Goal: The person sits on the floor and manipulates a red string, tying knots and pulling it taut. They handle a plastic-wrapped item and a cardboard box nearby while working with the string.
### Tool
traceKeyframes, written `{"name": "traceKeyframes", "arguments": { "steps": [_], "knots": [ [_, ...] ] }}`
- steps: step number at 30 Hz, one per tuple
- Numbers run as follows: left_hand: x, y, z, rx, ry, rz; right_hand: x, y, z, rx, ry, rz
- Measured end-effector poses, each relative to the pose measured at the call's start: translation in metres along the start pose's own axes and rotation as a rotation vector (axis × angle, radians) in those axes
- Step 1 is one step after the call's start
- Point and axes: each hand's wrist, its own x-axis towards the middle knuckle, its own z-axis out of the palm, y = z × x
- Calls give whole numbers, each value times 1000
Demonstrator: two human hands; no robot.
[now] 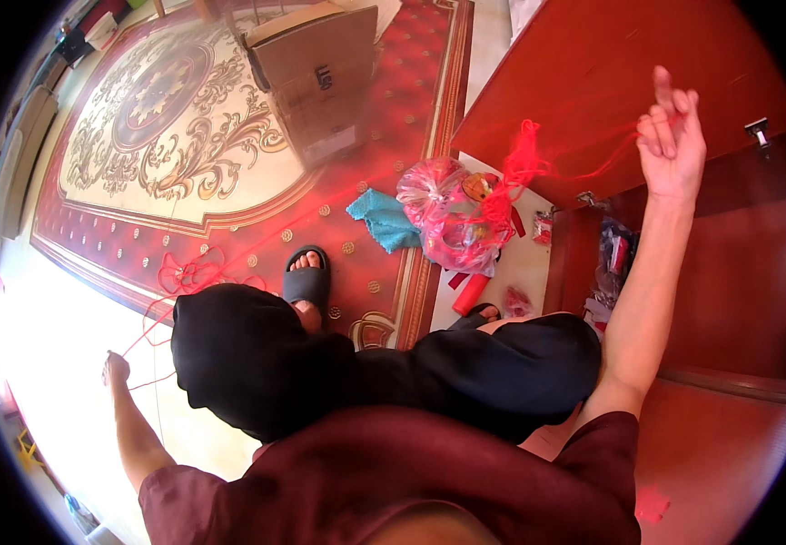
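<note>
Far out to the left, my left hand [116, 368] is closed around a strand of red string. That strand runs up to loose loops of red string [192, 272] lying on the patterned floor. My right hand [671, 139] is raised at the right, in front of a red-brown panel, with some fingers curled and others extended. Thin red strands stretch from its fingers to a tangled bunch of red string [523, 163]. The bunch lies over a tied clear plastic bag [461, 238] with mixed contents. A blue cloth [384, 219] touches the bag's left side.
A cardboard box [318, 82] stands on the patterned floor ahead. The open red-brown cabinet door [624, 75] rises at the right, with bagged items [614, 255] inside the cabinet. A red cylinder [471, 294] and small packets [542, 228] lie near my slippered feet.
</note>
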Motion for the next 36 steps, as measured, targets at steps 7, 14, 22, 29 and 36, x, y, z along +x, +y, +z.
{"name": "traceKeyframes", "arguments": {
  "steps": [7,14,22,29,36],
  "knots": [
    [-56,202,-177,-362,225,1150,16,25,94,-339,-157,219],
    [-336,366,-335,-842,-509,1755,24,49,162,-526,-54,174],
    [-426,428,-295,-812,-331,1815,30,52,167,-544,-81,153],
    [-384,438,-294,-1093,-715,1394,30,44,85,-1331,-107,-205],
    [-442,450,-296,-1140,-326,1706,13,68,176,-1610,-7,-526]
  ]
}}
